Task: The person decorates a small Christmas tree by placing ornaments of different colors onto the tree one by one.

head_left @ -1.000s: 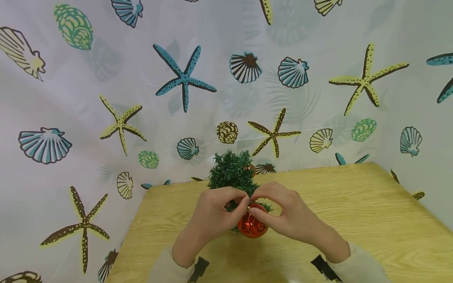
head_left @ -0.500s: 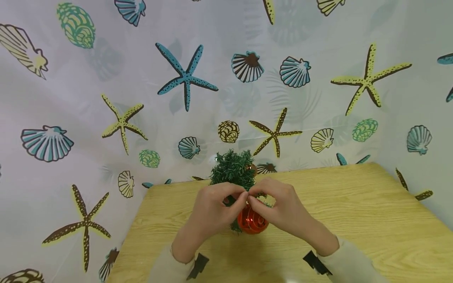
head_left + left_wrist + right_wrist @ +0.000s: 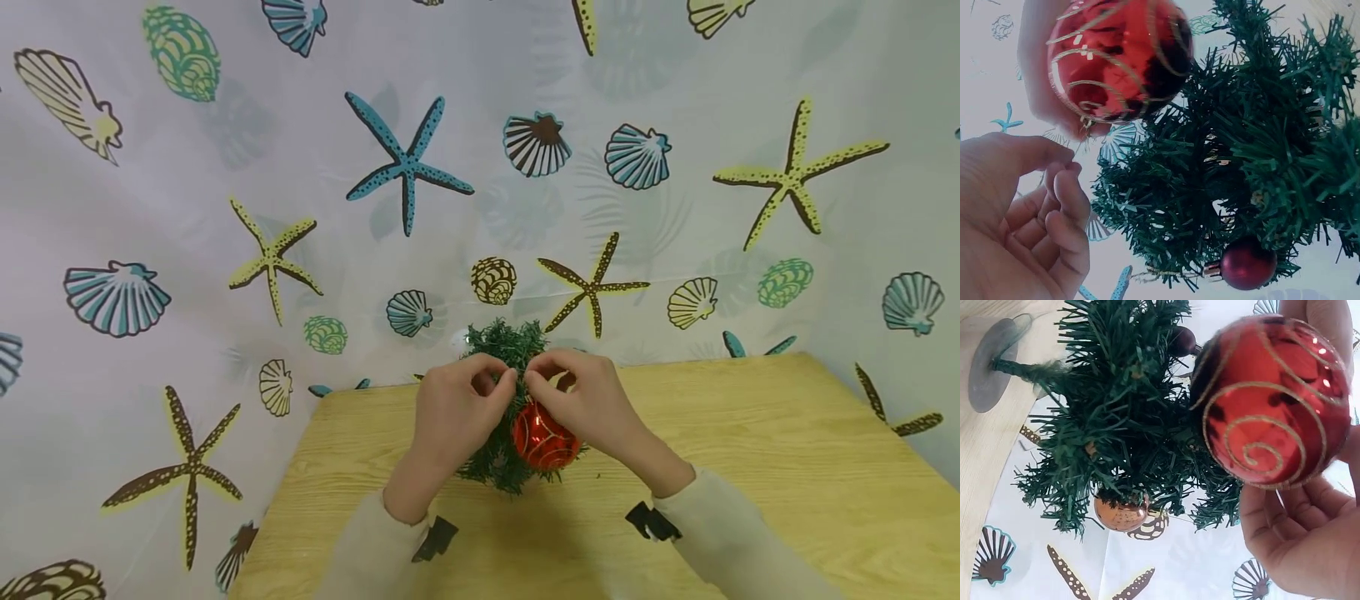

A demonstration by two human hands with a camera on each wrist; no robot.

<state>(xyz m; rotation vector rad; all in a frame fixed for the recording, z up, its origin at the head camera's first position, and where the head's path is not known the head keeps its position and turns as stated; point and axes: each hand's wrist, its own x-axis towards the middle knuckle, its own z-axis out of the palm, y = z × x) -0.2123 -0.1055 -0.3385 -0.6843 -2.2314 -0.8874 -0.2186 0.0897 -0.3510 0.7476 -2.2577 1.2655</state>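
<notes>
A shiny red Christmas bauble (image 3: pixel 546 437) with gold swirls hangs in front of a small artificial Christmas tree (image 3: pixel 508 340). My left hand (image 3: pixel 457 408) pinches the bauble's thin string between thumb and forefinger, above the cap. In the left wrist view, that string runs from the cap toward the left hand's fingertips (image 3: pixel 1072 164). Opposite it, my right hand (image 3: pixel 592 404) also pinches the string, its fingertips a small gap from the left's. In the right wrist view the red bauble (image 3: pixel 1275 403) covers the right hand's fingertips.
Other ornaments hang on the tree: a small dark red bauble (image 3: pixel 1249 262) and a copper one (image 3: pixel 1121 512). The tree has a round grey base (image 3: pixel 988 369) on the wooden table (image 3: pixel 720 467). A shell-and-starfish printed curtain (image 3: pixel 420 250) stands behind the table.
Both hands have lifted up along the tree, and the red bauble has risen with them. The two hands' fingertips, touching half a second ago, are now slightly apart.
</notes>
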